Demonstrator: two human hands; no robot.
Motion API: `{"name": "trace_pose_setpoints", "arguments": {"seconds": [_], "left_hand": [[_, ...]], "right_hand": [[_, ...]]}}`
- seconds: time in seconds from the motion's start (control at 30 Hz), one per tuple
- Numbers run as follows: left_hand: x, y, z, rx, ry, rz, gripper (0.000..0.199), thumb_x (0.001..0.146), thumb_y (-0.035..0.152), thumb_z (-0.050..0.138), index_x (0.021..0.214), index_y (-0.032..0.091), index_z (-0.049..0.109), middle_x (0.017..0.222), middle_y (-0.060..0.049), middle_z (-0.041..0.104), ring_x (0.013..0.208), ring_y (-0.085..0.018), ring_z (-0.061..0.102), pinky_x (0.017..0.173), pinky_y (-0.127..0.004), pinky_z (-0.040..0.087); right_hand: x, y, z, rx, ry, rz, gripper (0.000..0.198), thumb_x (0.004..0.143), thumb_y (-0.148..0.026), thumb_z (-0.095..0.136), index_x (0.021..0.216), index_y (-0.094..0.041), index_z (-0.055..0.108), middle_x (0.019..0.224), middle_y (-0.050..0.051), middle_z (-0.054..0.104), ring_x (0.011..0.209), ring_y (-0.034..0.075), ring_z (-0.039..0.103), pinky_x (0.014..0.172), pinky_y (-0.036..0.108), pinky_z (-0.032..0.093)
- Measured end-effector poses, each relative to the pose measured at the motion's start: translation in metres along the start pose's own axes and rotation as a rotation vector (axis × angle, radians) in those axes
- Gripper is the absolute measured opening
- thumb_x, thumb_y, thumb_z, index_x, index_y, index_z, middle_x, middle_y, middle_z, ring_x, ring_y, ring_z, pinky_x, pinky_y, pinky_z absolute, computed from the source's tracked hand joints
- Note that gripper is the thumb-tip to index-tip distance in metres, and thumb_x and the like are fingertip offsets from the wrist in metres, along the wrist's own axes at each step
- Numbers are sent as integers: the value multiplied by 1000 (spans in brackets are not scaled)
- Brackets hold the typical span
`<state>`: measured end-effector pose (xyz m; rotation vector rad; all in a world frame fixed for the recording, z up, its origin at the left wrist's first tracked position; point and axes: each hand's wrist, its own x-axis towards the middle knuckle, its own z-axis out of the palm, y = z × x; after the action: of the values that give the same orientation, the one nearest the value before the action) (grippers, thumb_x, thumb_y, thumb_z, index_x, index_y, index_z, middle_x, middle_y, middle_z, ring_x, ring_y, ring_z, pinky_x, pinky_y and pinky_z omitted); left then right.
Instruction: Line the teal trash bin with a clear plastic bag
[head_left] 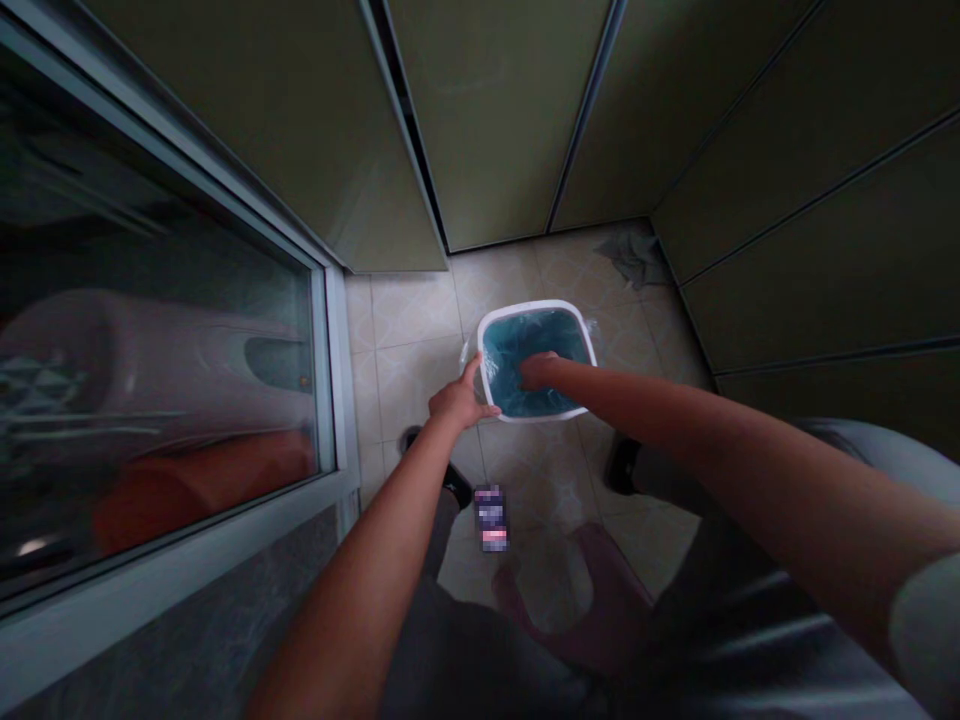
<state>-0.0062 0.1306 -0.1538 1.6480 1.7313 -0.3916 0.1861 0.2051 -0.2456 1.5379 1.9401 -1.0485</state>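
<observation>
A trash bin (492, 322) with a white rim and a blue-green inside stands on the floor in front of me. Clear plastic film (504, 372), looking like a bin liner, covers its inner walls and hangs a little over the rim on both sides. My left hand (456, 402) holds the bin at its near left corner, thumb and fingers set apart along the rim. Inside the bin is my right hand (541, 371), pointing down at the film near the middle. Its fingertips are hidden, and I cannot make out whether it holds anything.
Behind the bin are tall cabinet panels (502, 120), with a crumpled grey cloth (636, 257) at their corner. A glass-paned door frame (339, 360) stands left. Between my feet lies a small blurred packet (492, 518). Nearer is a pinkish, curved object (600, 625), partly hidden by my legs.
</observation>
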Motion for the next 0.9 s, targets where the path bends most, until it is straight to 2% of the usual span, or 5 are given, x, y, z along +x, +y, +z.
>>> {"name": "trace_pose_setpoints", "arguments": {"seconds": [0.13,0.33,0.5,0.67,0.9], "left_hand": [[0,1,0,-3,6,-13,122,72,62,82,164,40,5,135,-12,69,120,-33,67,90,-37,50],[-12,12,-2,52,93,6,117,71,57,84,164,37,16,139,-13,66,122,-33,65,94,-40,50],[-42,37,9,107,236,209,40,86,38,71,125,30,69,124,-7,73,113,-27,68,95,-38,50],[-79,52,55,-110,105,315,17,89,33,64,96,24,76,101,-3,76,93,-19,69,81,-28,51],[-125,46,145,-260,-20,179,8,80,19,69,84,18,75,87,-2,73,81,-15,65,74,-24,48]], "right_hand": [[-29,10,-12,-369,-120,-117,34,94,-30,66,112,-3,76,114,23,74,107,35,69,95,49,53],[-94,15,-29,-292,189,-289,39,101,-29,50,134,-19,68,124,17,72,107,32,70,86,38,54],[-173,37,-18,-180,248,-289,37,101,-36,48,128,-26,71,115,10,76,102,26,71,81,29,50],[-233,70,22,-1,222,-223,34,99,-34,50,121,-24,74,110,8,77,97,22,71,82,27,48],[-246,102,95,63,182,-138,31,94,-23,54,116,-19,77,112,9,76,105,23,70,90,28,48]]}}
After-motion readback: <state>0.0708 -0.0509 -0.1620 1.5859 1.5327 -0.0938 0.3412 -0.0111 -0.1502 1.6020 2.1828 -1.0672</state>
